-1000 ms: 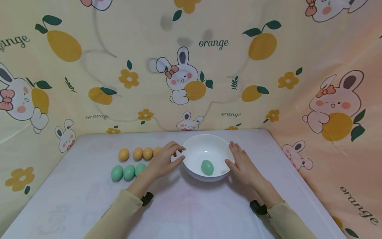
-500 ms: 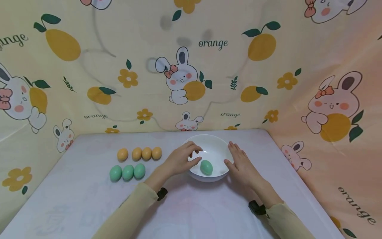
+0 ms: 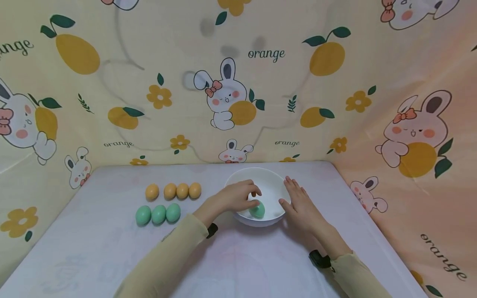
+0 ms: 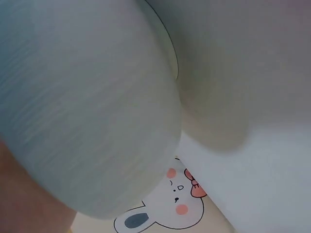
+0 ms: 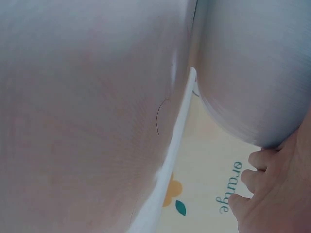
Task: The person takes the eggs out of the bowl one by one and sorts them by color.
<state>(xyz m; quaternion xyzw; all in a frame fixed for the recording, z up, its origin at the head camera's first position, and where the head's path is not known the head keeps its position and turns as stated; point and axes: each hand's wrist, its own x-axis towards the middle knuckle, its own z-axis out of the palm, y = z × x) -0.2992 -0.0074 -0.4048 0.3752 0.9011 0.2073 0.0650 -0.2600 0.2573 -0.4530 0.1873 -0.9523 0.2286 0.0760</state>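
Observation:
A white bowl (image 3: 272,182) stands near the back of the table with one green egg (image 3: 258,212) inside it. My left hand (image 3: 236,197) reaches over the bowl's left rim, fingers bent loosely and the thumb tip overlapping the egg in the head view. A gap shows between thumb and fingers. On the bowl's right side, my right hand (image 3: 304,207) rests against the rim with straight fingers. The left wrist view is mostly filled by the bowl's outer wall (image 4: 97,107). Fingers (image 5: 257,177) of my right hand lie against the bowl (image 5: 257,73) in the right wrist view.
Left of the bowl, three green eggs (image 3: 158,215) stand in a row on the white table (image 3: 238,265). Behind them is a row of several orange eggs (image 3: 182,191). A patterned cloth (image 3: 167,62) rises behind the table and along both sides.
My left hand has moved right from the bowl's left rim to over the green egg inside. My right hand has stayed at the right rim. The eggs on the table have not moved.

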